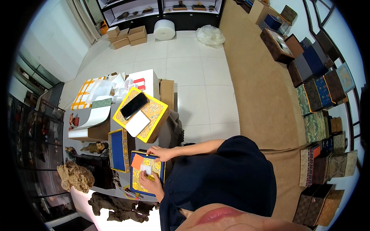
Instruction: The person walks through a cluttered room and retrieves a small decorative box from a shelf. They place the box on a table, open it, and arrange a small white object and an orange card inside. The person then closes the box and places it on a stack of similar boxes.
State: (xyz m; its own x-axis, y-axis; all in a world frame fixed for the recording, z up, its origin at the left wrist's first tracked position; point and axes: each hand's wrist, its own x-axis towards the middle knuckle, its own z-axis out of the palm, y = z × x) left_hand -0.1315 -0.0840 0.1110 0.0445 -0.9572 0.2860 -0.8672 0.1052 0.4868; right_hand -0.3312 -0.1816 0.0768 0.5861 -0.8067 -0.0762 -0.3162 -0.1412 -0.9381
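A blue-rimmed panel or box lid (133, 183) with yellow patterned brocade lies on the grey-covered table, close against my body. My left hand (150, 182) is over the brocade, its fingers and thumb around the lower end of a small white piece (146, 168), perhaps foam. My right hand (162, 153) rests at the upper edge of the panel, fingertips on its rim and thumb apart over the brocade. An orange sheet (137, 161) lies on the brocade between the hands. Beside the panel stands an open brocade box (118, 151) with a blue lining.
A black phone (134, 105) and a white rounded case (138, 123) lie on a yellow-edged box (156, 119). A rough tan rock (75, 176) and dark driftwood-like pieces (115, 203) lie nearby. Several cases (313, 66) line the brown-covered surface (268, 115) behind me.
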